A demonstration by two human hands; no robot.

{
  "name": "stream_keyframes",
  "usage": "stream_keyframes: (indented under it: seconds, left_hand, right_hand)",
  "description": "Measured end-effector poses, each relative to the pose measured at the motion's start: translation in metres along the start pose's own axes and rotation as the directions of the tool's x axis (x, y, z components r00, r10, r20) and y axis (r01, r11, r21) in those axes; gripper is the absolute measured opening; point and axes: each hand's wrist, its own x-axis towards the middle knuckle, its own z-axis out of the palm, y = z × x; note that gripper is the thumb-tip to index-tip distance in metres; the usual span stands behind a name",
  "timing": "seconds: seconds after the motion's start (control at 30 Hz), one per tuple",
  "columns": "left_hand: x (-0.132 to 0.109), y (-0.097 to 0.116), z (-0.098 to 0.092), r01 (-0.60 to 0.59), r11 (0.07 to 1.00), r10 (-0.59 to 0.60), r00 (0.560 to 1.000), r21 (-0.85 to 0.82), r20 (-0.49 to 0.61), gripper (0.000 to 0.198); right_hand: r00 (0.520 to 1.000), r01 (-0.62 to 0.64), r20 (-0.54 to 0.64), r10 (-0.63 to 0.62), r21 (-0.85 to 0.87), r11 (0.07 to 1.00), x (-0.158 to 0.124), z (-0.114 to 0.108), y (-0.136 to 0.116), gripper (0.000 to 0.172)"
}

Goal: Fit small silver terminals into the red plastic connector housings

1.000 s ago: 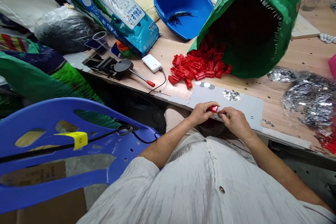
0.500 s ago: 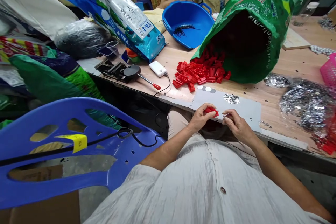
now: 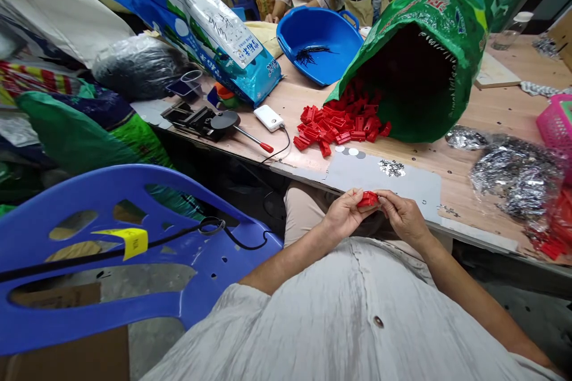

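Observation:
My left hand (image 3: 345,213) is closed around a small red plastic part (image 3: 367,199), held in front of my body just off the table's front edge. The thumb and fingers of my right hand (image 3: 403,214) are pinched together against the part's right end. Whatever lies between those fingertips is too small and hidden to make out. Beyond my hands, a little heap of small shiny metal pieces (image 3: 392,168) lies on a grey sheet (image 3: 357,174). A pile of similar red parts (image 3: 335,125) spills from the mouth of a green sack (image 3: 465,30).
A blue basin (image 3: 344,50) with thin black pieces stands behind the pile. Left of it are a white power bank (image 3: 269,117), a black hand-lever tool (image 3: 210,122) and a blue bag (image 3: 250,71). Clear bags of metal pieces (image 3: 513,172) lie right. A blue chair (image 3: 147,178) stands left.
My right hand has moved left and met the red part, which my left hand has turned and brought slightly lower. The hands were apart before. The view has shifted slightly.

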Motion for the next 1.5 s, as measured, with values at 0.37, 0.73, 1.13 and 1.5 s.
stream_keyframes:
  seconds: [0.37,0.73,1.13,1.5]
  left_hand:
    - [-0.001,-0.006,0.004,-0.002,0.996,-0.001,0.999,-0.089,-0.041,0.006]
    - [-0.004,-0.011,-0.017,0.103,0.995,-0.102,0.991,0.002,-0.081,0.023]
    - [0.015,-0.018,-0.09,0.238,0.883,-0.029,0.888,0.405,-0.459,0.05]
    - [0.007,0.022,-0.051,0.19,0.698,-0.166,0.981,0.69,-0.102,0.041]
  right_hand:
    - [0.998,0.056,0.014,-0.054,-0.124,0.991,-0.003,0.001,-0.001,0.035]
    - [0.99,-0.135,0.068,0.125,0.177,0.975,-0.013,0.001,0.013,0.041]
    - [0.868,-0.397,-0.388,0.31,-0.165,0.903,-0.066,-0.087,0.077,0.026]
    - [0.91,-0.38,-0.339,0.239,-0.45,0.808,-0.072,-0.102,0.119,0.028]
